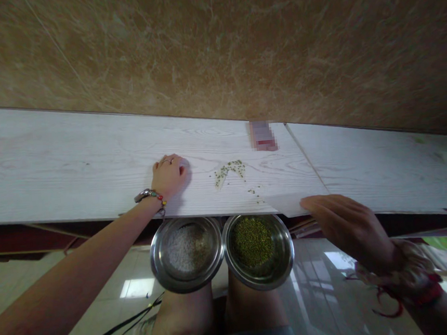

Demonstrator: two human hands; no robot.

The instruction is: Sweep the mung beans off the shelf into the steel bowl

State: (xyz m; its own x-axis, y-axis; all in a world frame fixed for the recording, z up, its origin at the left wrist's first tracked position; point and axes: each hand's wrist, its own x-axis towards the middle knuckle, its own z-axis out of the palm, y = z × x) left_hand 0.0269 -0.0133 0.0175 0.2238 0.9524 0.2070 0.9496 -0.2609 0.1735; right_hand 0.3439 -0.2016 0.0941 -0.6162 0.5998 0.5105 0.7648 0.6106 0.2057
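My left hand (pixel 170 176) rests on the white wood-grain tabletop (pixel 70 160), fingers curled under; whatever they may hold is hidden. At the front edge of the table, my right hand (pixel 345 222) points left with its fingers pressed together, and their undersides are out of sight. Loose green beans (pixel 229 169) lie scattered between the hands, apart from both. On my lap are two metal bowls side by side. The left bowl (pixel 155 257) contains white grains with a brownish patch; the right bowl (pixel 287 245) contains green mung beans.
A blurred-out rectangular object (pixel 263 136) lies near the back of the table. Behind it rises a brown marbled wall (pixel 213 48). A seam (pixel 304 155) crosses the tabletop. Black cords (pixel 116 328) hang at lower left, above a shiny tiled floor (pixel 315 284).
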